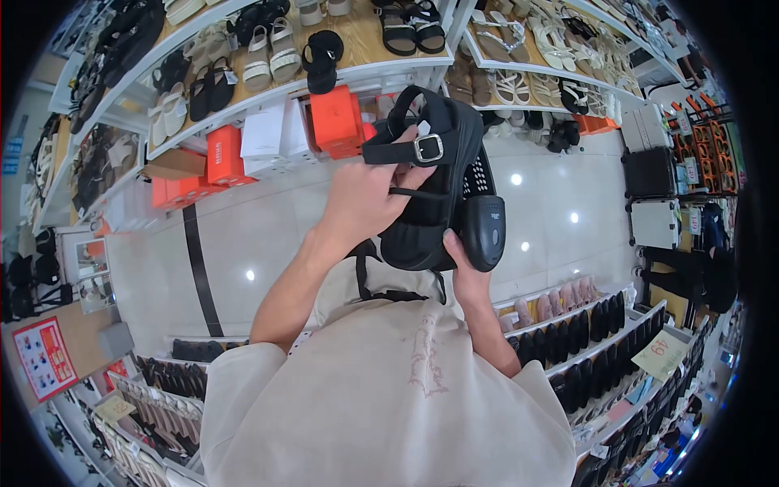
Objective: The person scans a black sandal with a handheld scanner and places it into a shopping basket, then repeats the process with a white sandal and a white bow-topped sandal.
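**Black sandal (415,231) in hand**

Left hand (363,193): fingers curled closed at flat strap (389,152), squarish metal buckle (428,148). Right hand (469,280): thumb against sole edge; other fingers hidden, can't tell closure. Alongside: glossy rounded black piece (484,235). Beyond: smooth, pale floor tiles (560,187).

The sandal (418,219) is looking black, its buckle (428,147) is shining silver, and white dots (479,173) are showing on the black shoe (487,235). The shirt (365,381) is looking beige. A black stripe (203,272) is crossing the pale floor (251,231).
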Available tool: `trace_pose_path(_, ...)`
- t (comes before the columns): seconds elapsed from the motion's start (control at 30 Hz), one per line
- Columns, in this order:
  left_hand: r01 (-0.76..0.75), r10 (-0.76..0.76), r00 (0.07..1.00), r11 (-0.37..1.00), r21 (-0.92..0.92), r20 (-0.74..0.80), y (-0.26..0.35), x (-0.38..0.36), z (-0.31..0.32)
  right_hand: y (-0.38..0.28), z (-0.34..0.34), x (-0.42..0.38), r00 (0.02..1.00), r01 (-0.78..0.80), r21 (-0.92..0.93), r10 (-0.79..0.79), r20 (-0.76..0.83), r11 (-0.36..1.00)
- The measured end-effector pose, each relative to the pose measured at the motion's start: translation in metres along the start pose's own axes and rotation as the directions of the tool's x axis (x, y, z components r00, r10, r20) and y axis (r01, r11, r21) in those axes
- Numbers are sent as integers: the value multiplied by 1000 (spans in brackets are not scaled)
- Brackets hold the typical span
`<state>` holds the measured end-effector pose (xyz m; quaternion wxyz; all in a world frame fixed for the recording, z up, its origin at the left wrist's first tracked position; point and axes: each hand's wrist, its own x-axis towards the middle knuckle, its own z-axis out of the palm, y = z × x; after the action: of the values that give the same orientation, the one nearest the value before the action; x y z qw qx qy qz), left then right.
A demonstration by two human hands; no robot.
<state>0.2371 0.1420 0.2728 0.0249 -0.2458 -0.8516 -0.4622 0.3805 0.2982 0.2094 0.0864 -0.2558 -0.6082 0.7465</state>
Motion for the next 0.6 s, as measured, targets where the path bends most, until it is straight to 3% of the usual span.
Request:
trace_pose_path(0.03,2,-2,1000,1000,5,-2,-1,3,0,2,0,4,1000,-1,3,1,5,1000)
trace_pose_path(0.1,-100,85,995,930,353,57,-5,11,-2,3,2,14,999,-34,16,35,-9,999)
trace_pose_path(0.23,-229,235,972,910,345,25,-23,27,4,0,12,29,1000,2,53,-1,-28,999)
trace_pose_path(0.3,-201,212,977,904,377,12,-22,39,6,1,15,38,991,-119,22,120,-51,993)
trace_pose_path(0.4,-172,208,977,907,384,-53,-19,59,10,-1,29,53,993,-50,147,64,-94,988)
trace_pose_path(0.53,-167,190,981,936,311,-46,-36,78,9,-5,35,76,989,-73,156,91,-113,985)
trace_pose_path(0.6,-69,69,998,996,57,-3,-36,83,4,-8,35,87,993,-61,182,79,-88,981)
